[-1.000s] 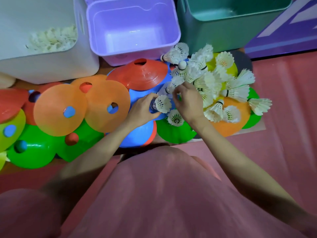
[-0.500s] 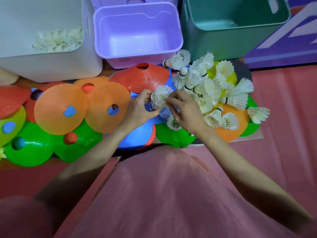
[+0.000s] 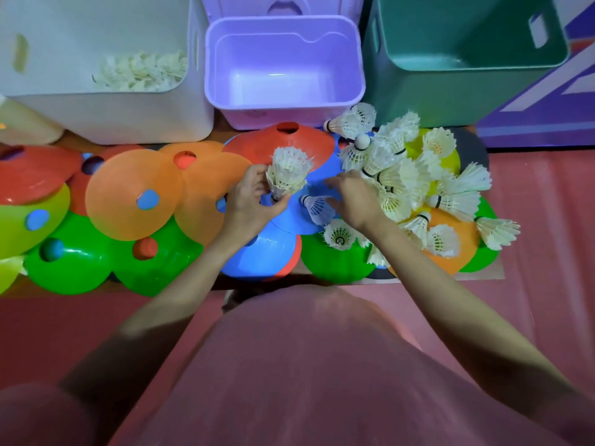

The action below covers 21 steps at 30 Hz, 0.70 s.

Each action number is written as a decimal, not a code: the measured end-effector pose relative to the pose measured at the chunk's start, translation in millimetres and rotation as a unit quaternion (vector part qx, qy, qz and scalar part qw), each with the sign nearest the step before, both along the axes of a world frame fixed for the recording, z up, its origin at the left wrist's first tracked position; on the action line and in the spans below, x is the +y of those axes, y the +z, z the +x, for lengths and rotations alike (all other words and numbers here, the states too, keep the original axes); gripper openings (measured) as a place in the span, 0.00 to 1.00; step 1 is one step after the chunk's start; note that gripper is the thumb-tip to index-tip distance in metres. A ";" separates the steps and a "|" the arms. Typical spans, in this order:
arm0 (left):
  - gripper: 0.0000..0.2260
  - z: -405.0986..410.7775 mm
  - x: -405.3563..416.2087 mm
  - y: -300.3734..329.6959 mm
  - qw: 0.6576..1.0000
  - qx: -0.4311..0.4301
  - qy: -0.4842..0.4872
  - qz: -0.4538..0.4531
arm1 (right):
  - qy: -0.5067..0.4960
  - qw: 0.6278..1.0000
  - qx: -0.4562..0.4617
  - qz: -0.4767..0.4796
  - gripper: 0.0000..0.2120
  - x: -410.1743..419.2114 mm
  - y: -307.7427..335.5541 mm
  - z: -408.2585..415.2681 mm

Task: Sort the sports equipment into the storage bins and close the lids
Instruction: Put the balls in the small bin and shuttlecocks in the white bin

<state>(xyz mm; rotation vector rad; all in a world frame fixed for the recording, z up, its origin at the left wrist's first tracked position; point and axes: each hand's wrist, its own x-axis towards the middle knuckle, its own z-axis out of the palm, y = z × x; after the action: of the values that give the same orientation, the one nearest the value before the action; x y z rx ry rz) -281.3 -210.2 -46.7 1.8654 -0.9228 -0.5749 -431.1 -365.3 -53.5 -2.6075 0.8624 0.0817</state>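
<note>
White bin [image 3: 106, 117]: left of the purple bin, lid off; a layer of shuttlecocks [image 3: 141, 72] lies inside at its right end.

Orange cones [image 3: 135, 194]: flat discs in front of the white bin and left of the purple bin, overlapping red, yellow-green and green cones [image 3: 77, 265].

Purple bin [image 3: 283, 101]: the landmark, middle of the back row, open, nothing visible inside.

Red cone [image 3: 283, 144]: directly in front of the purple bin, tilted over a blue cone [image 3: 322, 175].

Left hand [image 3: 248, 201]: in front of the purple bin, over the blue cone. Fingers [image 3: 254, 175] and thumb curl round the cork end of a nested stack of shuttlecocks [image 3: 288, 172]; the feathers stand up above the fingers, the corks sit down between them.

Loose shuttlecock [image 3: 317, 207]: lies on its side on the blue cone, in front of the purple bin, between the two hands, just beside the right hand's fingertips; whether they touch cannot be told.

Right hand [image 3: 357, 201]: in front of the purple bin's right corner, palm down, fingers [image 3: 335, 183] spread and only lightly bent, holding nothing.

Pile of shuttlecocks [image 3: 415, 185]: right of the purple bin's front, in front of the green bin, heaped over yellow, orange and green cones; the nearest ones touch the back of the right hand.

Green bin [image 3: 457, 75]: right of the purple bin, open.
</note>
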 end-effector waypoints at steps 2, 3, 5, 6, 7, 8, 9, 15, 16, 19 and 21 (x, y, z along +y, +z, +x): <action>0.20 0.2 2.1 2.3 1.000 -0.006 0.003 -0.006 | 0.013 0.999 0.032 -0.014 0.10 0.3 -1.9 9.7; 0.21 1.0 2.8 3.6 1.000 -0.008 0.006 -0.009 | 0.007 0.999 0.036 -0.007 0.08 0.6 -2.8 14.0; 0.21 3.7 4.2 6.3 1.000 -0.015 0.011 -0.012 | -0.015 0.999 0.026 0.012 0.08 0.7 -3.6 20.9; 0.21 5.0 5.1 7.9 1.000 -0.020 0.012 -0.012 | -0.027 0.999 0.013 0.017 0.08 -0.2 -3.5 23.0; 0.21 6.2 5.8 9.2 1.000 -0.022 0.013 -0.012 | -0.042 0.999 -0.008 0.018 0.08 -1.0 -2.8 23.9; 0.21 7.6 6.8 10.7 1.000 -0.024 0.014 -0.013 | -0.062 0.997 -0.038 0.015 0.08 -1.5 -1.3 23.4; 0.21 8.8 7.5 12.2 0.999 -0.027 0.015 -0.015 | -0.084 0.994 -0.074 0.014 0.08 -1.8 1.9 21.8; 0.21 11.0 10.1 17.7 0.999 -0.044 0.003 -0.010 | -0.230 0.919 -0.320 0.036 0.09 -0.8 41.9 -1.2; 0.21 10.7 9.5 18.0 0.999 -0.045 -0.001 -0.006 | -0.248 0.898 -0.361 0.054 0.09 -0.3 49.3 -4.3; 0.21 8.7 6.2 18.6 0.999 -0.052 -0.013 0.007 | -0.250 0.866 -0.418 0.117 0.08 0.2 64.5 -8.3; 0.22 6.6 4.2 19.4 0.998 -0.053 -0.023 0.014 | -0.218 0.885 -0.390 0.132 0.07 3.2 67.9 -7.9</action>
<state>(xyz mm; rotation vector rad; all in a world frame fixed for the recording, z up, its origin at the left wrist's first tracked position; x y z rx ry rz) -274.7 -206.1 -27.3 1.9183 -1.0341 -0.5239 -439.0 -362.1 14.4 -1.8564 0.9898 -0.8503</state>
